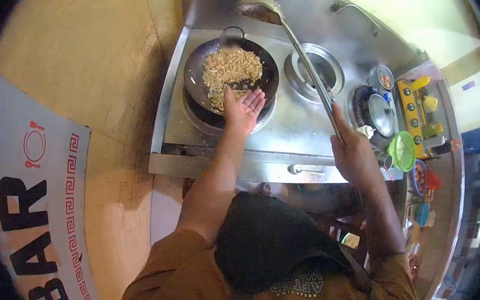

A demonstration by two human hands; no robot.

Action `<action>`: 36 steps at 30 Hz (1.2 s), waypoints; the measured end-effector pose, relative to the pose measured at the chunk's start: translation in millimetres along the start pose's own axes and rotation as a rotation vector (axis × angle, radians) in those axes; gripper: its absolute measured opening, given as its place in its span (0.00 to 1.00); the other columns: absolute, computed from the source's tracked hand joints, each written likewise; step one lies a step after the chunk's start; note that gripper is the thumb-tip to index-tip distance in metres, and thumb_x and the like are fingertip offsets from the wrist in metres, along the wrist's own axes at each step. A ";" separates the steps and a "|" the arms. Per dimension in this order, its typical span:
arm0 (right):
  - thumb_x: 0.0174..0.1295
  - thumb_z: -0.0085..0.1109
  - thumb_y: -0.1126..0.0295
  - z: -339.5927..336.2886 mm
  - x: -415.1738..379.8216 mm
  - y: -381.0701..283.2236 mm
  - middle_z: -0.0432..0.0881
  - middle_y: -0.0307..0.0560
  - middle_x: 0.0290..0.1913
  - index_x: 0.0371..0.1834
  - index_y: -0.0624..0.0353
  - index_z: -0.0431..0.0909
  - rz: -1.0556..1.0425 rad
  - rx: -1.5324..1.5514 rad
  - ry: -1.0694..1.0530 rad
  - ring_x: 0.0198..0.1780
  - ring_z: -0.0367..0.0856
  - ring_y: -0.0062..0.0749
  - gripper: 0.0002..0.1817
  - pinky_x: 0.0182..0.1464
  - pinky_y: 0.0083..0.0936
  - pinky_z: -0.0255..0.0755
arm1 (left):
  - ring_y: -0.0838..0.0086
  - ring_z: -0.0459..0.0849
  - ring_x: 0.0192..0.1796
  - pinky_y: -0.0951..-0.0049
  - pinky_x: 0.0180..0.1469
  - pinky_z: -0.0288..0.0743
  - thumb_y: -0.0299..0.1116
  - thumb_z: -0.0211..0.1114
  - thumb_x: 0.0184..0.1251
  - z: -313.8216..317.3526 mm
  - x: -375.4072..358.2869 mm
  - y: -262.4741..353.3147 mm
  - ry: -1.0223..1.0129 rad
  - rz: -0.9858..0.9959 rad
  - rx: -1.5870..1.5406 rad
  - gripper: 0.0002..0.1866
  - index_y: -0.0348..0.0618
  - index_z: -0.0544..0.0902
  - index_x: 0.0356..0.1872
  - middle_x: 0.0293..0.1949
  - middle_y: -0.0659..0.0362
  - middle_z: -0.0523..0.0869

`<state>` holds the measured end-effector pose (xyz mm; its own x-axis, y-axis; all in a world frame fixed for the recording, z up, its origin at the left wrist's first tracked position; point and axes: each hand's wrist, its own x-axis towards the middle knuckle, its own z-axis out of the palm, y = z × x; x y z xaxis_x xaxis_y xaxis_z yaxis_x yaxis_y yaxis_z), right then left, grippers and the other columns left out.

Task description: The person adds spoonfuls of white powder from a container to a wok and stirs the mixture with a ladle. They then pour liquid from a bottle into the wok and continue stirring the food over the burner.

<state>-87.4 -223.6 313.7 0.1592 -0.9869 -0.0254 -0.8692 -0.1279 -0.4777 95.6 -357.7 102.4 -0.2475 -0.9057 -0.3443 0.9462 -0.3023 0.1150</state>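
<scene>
A dark wok sits on the left burner of the steel stove, with browned, grainy food like fried rice spread inside. Over the wok's near side my left hand is held palm up, fingers stretched out and nothing in it. My right hand grips the end of a long-handled metal ladle. The ladle is raised, its bowl up near the steel back panel, to the right of the wok.
Right of the wok is a round burner ring. Farther right stand a lidded pot, a metal bowl, a green basket and a yellow rack with bottles. A curved tap projects from the back panel; a printed banner hangs left.
</scene>
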 end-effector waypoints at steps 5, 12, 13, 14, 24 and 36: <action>0.55 0.46 0.77 105.8 60.5 61.4 0.78 0.71 0.36 0.73 0.52 0.51 -0.066 -0.162 -0.272 0.38 0.80 0.61 0.38 0.43 0.49 0.72 | 0.63 0.84 0.39 0.71 0.44 0.78 0.63 0.56 0.61 37.2 -11.2 -54.3 0.087 -0.172 0.139 0.33 0.35 0.74 0.39 0.40 0.46 0.84; 0.58 0.45 0.75 149.9 149.8 53.8 0.80 0.68 0.32 0.71 0.60 0.49 -0.140 -0.201 -0.127 0.36 0.81 0.62 0.34 0.38 0.49 0.74 | 0.69 0.82 0.34 0.72 0.38 0.76 0.41 0.66 0.61 -97.1 -98.6 -13.8 0.224 0.355 1.342 0.21 0.34 0.78 0.46 0.35 0.53 0.83; 0.58 0.45 0.75 168.7 154.9 53.6 0.80 0.68 0.31 0.70 0.62 0.48 -0.140 -0.190 -0.158 0.35 0.81 0.62 0.34 0.37 0.49 0.74 | 0.70 0.81 0.31 0.72 0.34 0.76 0.40 0.66 0.61 -102.9 -116.1 -6.0 0.260 0.274 1.304 0.19 0.35 0.78 0.45 0.33 0.53 0.83; 0.58 0.44 0.75 189.5 163.2 55.6 0.80 0.68 0.31 0.69 0.64 0.48 -0.148 -0.186 -0.185 0.34 0.81 0.62 0.33 0.36 0.50 0.74 | 0.71 0.81 0.28 0.72 0.30 0.76 0.39 0.66 0.61 -104.2 -126.0 0.6 0.295 0.203 1.259 0.17 0.35 0.78 0.43 0.32 0.54 0.82; 0.56 0.48 0.77 84.3 48.1 44.6 0.80 0.65 0.29 0.72 0.63 0.46 -0.164 -0.537 -0.497 0.29 0.82 0.54 0.38 0.32 0.45 0.76 | 0.74 0.77 0.20 0.73 0.23 0.74 0.34 0.58 0.66 -17.9 -171.3 -17.7 0.123 -0.316 0.437 0.09 0.41 0.74 0.28 0.20 0.60 0.77; 0.56 0.48 0.75 59.8 10.7 22.3 0.80 0.69 0.32 0.75 0.53 0.36 -0.070 -0.485 -0.737 0.34 0.82 0.53 0.44 0.41 0.44 0.75 | 0.76 0.71 0.18 0.75 0.21 0.67 0.30 0.54 0.65 0.4 -250.9 -3.8 0.056 -0.260 0.656 0.08 0.42 0.72 0.26 0.18 0.63 0.73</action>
<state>-77.0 -231.1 250.2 0.3353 -0.6822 -0.6497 -0.9222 -0.3786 -0.0784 154.0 -129.5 188.8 -0.4207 -0.7687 -0.4818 0.5331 -0.6392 0.5543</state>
